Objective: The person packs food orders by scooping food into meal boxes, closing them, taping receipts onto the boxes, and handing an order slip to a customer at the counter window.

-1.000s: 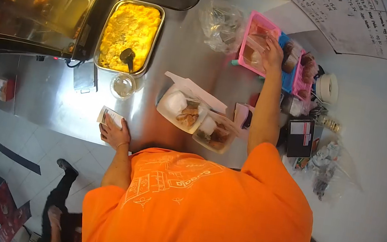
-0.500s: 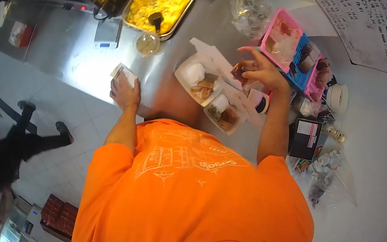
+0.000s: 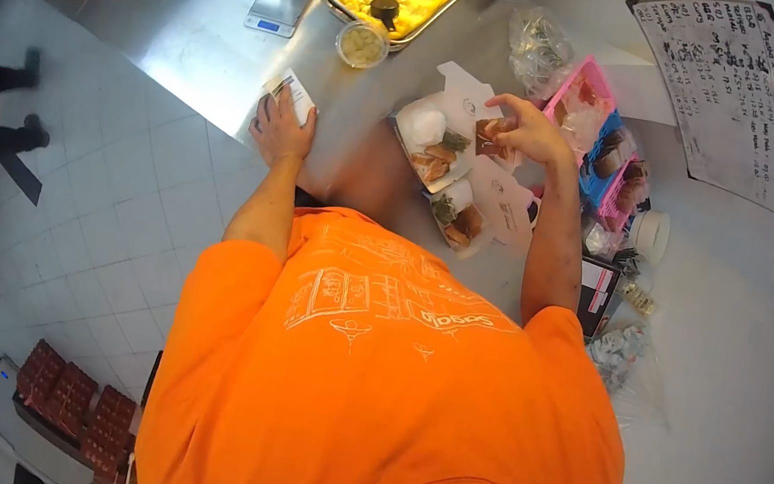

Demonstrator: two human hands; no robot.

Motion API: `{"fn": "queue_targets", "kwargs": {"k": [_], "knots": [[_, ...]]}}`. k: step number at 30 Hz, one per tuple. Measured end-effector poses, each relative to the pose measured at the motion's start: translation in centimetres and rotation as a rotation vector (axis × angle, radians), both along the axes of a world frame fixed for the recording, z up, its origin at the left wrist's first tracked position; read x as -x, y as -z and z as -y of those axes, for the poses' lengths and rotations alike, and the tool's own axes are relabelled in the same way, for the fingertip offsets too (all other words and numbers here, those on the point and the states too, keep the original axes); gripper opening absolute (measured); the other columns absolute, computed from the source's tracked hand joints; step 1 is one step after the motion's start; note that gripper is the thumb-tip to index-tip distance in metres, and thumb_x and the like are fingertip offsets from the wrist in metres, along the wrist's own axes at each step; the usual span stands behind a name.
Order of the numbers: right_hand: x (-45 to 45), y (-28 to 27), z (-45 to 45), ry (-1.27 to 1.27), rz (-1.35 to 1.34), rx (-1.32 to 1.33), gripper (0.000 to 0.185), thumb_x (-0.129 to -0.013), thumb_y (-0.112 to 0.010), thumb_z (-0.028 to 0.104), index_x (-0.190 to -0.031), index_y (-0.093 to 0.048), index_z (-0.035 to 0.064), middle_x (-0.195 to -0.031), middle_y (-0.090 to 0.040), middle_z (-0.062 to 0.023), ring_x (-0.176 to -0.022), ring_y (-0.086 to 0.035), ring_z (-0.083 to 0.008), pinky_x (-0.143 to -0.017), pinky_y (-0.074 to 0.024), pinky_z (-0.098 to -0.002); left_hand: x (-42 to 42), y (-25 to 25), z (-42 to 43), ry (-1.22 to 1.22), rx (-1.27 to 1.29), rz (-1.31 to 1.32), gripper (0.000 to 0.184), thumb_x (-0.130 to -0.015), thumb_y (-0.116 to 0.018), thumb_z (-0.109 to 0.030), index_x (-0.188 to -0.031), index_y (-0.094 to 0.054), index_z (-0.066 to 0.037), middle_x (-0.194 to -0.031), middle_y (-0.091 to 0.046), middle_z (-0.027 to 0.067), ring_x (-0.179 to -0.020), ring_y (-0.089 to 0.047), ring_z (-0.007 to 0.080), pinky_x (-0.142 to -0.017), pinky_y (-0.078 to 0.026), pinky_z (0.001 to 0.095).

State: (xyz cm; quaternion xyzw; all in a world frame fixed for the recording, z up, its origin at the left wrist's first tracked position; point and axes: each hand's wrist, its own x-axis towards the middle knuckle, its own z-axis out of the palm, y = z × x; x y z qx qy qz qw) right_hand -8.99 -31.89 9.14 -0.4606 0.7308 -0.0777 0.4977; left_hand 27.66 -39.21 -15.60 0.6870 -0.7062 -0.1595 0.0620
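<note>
brown packet (image 3: 495, 136) in right hand (image 3: 534, 134), beside food boxes (image 3: 462, 90)

The right hand (image 3: 532, 133) has left the pink basket (image 3: 566, 83), now holding a brown packet (image 3: 491, 139).

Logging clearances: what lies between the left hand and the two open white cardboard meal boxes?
In the head view, only bare, shiny steel counter lies between the left hand and the meal boxes.
</note>
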Motion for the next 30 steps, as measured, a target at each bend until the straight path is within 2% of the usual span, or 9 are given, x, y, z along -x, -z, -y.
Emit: {"fn": "queue_targets", "kwargs": {"k": [5, 9, 10, 12, 15, 21, 24, 27, 30], "knots": [[-1.9, 5.6, -2.0, 0.056, 0.165, -0.014, 0.056, -0.075, -0.067, -0.004, -0.13, -0.057, 0.0056, -0.096, -0.073, -0.0152, -0.088, -0.07, -0.0214, -0.076, -0.0555, -0.0344, -0.3, 0.3, -0.2, 0.008, 0.004, -0.015, 0.077, -0.09, -0.059, -0.061, -0.155, -0.038, -0.025, -0.153, -0.045, 0.0084, -0.147, -0.031, 0.0254, -0.115, -0.025, 0.0526], [-3.0, 11.5, -4.2, -0.149, -0.157, 0.339, 0.041, -0.08, -0.067, -0.003, -0.12, -0.062, 0.0059, -0.09, -0.073, -0.0154, -0.08, -0.072, -0.0347, -0.075, -0.0562, -0.0398, -0.3, 0.6, -0.1, 0.003, 0.014, 0.006, 0.077, -0.09, -0.059, -0.061, -0.155, -0.039, -0.026, -0.153, -0.045, 0.0084, -0.147, -0.031, 0.0253, -0.114, -0.025, 0.0527], [-3.3, 12.0, -4.1, -0.058, -0.267, 0.436, 0.038, -0.082, -0.067, -0.001, -0.119, -0.062, 0.0058, -0.089, -0.073, -0.0156, -0.081, -0.072, -0.0348, -0.075, -0.0561, -0.0406, -0.2, 0.7, -0.1, 0.005, 0.018, 0.01, 0.077, -0.09, -0.059, -0.061, -0.155, -0.039, -0.026, -0.153, -0.045, 0.0085, -0.147, -0.031, 0.0253, -0.114, -0.026, 0.0527], [-4.2, 11.5, -2.9, 0.121, -0.487, 0.634, 0.03, -0.086, -0.067, 0.002, -0.116, -0.063, 0.0055, -0.088, -0.073, -0.016, -0.082, -0.072, -0.0351, -0.075, -0.0558, -0.0421, -0.2, 0.6, -0.2, 0.01, 0.01, 0.009, 0.077, -0.09, -0.059, -0.061, -0.155, -0.038, -0.026, -0.153, -0.045, 0.0091, -0.147, -0.031, 0.0254, -0.114, -0.026, 0.0525], [-5.7, 6.4, 0.2, 0.292, -0.463, 0.738, 0.019, -0.091, -0.068, 0.009, -0.109, -0.065, 0.0055, -0.087, -0.073, -0.0153, -0.08, -0.071, -0.0349, -0.074, -0.0556, -0.0432, -0.2, 0.5, -0.2, 0.006, 0.004, 0.01, 0.078, -0.089, -0.06, -0.061, -0.155, -0.038, -0.026, -0.152, -0.046, 0.0097, -0.147, -0.031, 0.0255, -0.114, -0.026, 0.0525], [-3.7, 8.8, 9.1, 0.074, -0.63, 0.741, 0.013, -0.093, -0.067, 0.018, -0.1, -0.073, 0.0092, -0.086, -0.073, -0.0146, -0.084, -0.071, -0.0327, -0.079, -0.054, -0.046, 0.1, 0.1, 0.3, 0.0, -0.022, 0.017, 0.078, -0.09, -0.059, -0.061, -0.155, -0.038, -0.025, -0.152, -0.046, 0.0098, -0.147, -0.031, 0.0261, -0.113, -0.027, 0.0534], [-5.2, 12.3, 14.4, 0.063, -0.491, 0.665, 0.015, -0.09, -0.069, 0.02, -0.101, -0.076, 0.0131, -0.089, -0.073, -0.0104, -0.091, -0.069, -0.0291, -0.082, -0.0528, -0.0454, 0.1, -0.2, 0.3, -0.004, -0.024, 0.02, 0.078, -0.09, -0.059, -0.061, -0.155, -0.038, -0.024, -0.151, -0.046, 0.0097, -0.147, -0.031, 0.0261, -0.113, -0.027, 0.0537], [-7.6, 12.0, 16.8, -0.411, -0.837, 0.836, 0.018, -0.083, -0.075, 0.015, -0.101, -0.078, 0.0112, -0.097, -0.074, -0.0087, -0.096, -0.067, -0.0287, -0.083, -0.054, -0.0374, 0.3, -0.5, 0.4, -0.008, -0.032, 0.035, 0.077, -0.09, -0.06, -0.06, -0.155, -0.038, -0.024, -0.151, -0.046, 0.0094, -0.147, -0.031, 0.026, -0.113, -0.028, 0.0534], [-6.6, 14.4, 19.8, -0.595, -0.553, 0.827, 0.018, -0.083, -0.072, 0.018, -0.099, -0.079, 0.0175, -0.098, -0.073, -0.0035, -0.102, -0.064, -0.0238, -0.085, -0.0528, -0.0376, 0.0, -0.3, 0.6, 0.002, -0.038, 0.043, 0.078, -0.09, -0.06, -0.06, -0.155, -0.038, -0.024, -0.15, -0.046, 0.0092, -0.146, -0.032, 0.0261, -0.113, -0.027, 0.0529]]}}
